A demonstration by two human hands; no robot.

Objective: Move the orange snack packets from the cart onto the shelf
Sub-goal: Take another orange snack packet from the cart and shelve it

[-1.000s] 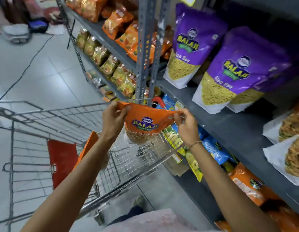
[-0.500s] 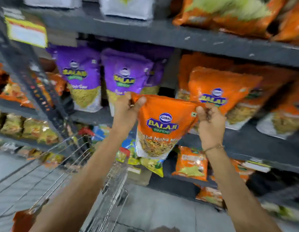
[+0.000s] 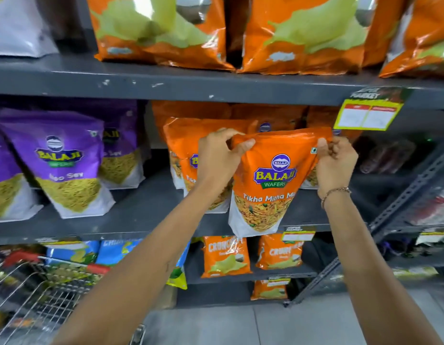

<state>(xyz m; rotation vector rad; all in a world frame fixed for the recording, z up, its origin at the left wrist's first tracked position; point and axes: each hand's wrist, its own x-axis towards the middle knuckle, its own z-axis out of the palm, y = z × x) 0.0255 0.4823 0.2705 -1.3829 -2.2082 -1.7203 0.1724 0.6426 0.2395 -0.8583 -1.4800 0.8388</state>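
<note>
An orange snack packet [image 3: 273, 180] with a clear window at its bottom hangs upright in front of the middle grey shelf [image 3: 141, 210]. My left hand [image 3: 218, 158] pinches its top left corner and my right hand [image 3: 335, 165] pinches its top right corner. Its lower edge hangs past the shelf's front lip. Behind it, more orange packets of the same kind [image 3: 183, 148] stand on that shelf. The wire cart [image 3: 41, 290] with a red handle sits at the lower left, and its inside is mostly out of view.
Purple snack packets [image 3: 66, 165] stand on the same shelf to the left. Larger orange and green bags [image 3: 161, 33] fill the shelf above. Small orange packets [image 3: 225, 257] and blue ones [image 3: 111, 250] sit below. A yellow price tag [image 3: 367, 115] hangs at the upper right.
Both hands carried the orange packet up from over the cart and rightward to the middle shelf. My view swung from the cart to face the shelves.
</note>
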